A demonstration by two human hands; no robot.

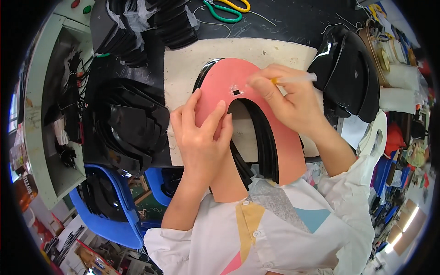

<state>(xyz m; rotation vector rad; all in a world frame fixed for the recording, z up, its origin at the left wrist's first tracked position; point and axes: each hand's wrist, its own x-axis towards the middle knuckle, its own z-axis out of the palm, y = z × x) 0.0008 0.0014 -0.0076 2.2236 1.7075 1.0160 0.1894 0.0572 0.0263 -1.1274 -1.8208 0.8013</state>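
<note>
A pink U-shaped template point(229, 75) lies over a stack of black U-shaped pieces point(266, 137), whose edges show inside the curve. A small dark square hole sits near the top of its bend, with whitish marks around it. My left hand point(199, 133) grips the template's left leg, fingers at the outer side and thumb by the inner edge. In my right hand point(291, 101) is a slim pen point(295, 79) with a clear barrel and yellow part. It is pinched above the template's upper right; its tip is hidden by my fingers.
Beneath the work lies a cream board point(270, 50) on a black table. Glossy black pieces are piled at left point(128, 121) and at right point(348, 73). More stacked black pieces point(172, 23) and green-and-yellow-handled scissors point(224, 13) lie beyond. A blue chair point(103, 217) stands lower left.
</note>
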